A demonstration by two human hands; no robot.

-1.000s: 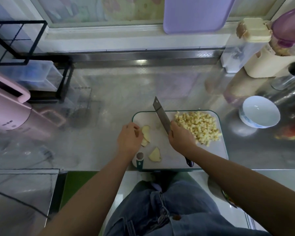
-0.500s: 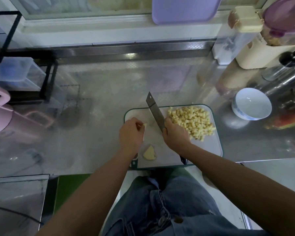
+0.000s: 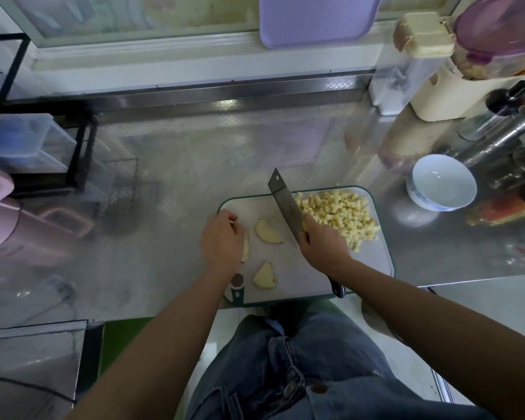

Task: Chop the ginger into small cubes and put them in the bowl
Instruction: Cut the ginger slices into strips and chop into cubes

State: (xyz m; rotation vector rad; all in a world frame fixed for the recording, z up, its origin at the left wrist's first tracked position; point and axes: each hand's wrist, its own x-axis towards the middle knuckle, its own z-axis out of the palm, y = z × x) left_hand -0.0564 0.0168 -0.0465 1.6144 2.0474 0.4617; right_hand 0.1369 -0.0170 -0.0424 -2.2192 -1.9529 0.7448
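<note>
head view, looking down. reference landmark: the cutting board [image 3: 315, 280], white with a green rim, lying flat on the steel counter [image 3: 179, 192] at the counter's near edge.

1. right hand [image 3: 323, 241]: over the centre of the cutting board, fingers wrapped tightly around the handle of the knife [image 3: 285, 204]. the dark handle end sticks out behind the wrist at the board's near edge. the blade slants toward the board's far edge, and its tip passes beyond the far rim.

2. left hand [image 3: 222, 237]: over the left edge of the cutting board, knuckles up, fingers curled downward. the covered slice [image 3: 246, 247] of ginger shows only as a thin strip at the hand's right side (whether the fingers pinch it or merely rest on it cannot be told).

3. ginger on the cutting board:
- ginger cubes [image 3: 337, 213]: a loose heap on the right far quarter, just right of the blade.
- middle slice [image 3: 269, 231]: flat, between the left hand and the blade, touching neither.
- near slice [image 3: 264, 275]: flat, by the near left corner, apart from both hands.

4. bowl [image 3: 419, 198]: white with a blue pattern, upright on the counter, to the right of the cutting board's far right corner and apart from it.

5. pink appliance [image 3: 0, 225]: well to the left of the cutting board.
</note>
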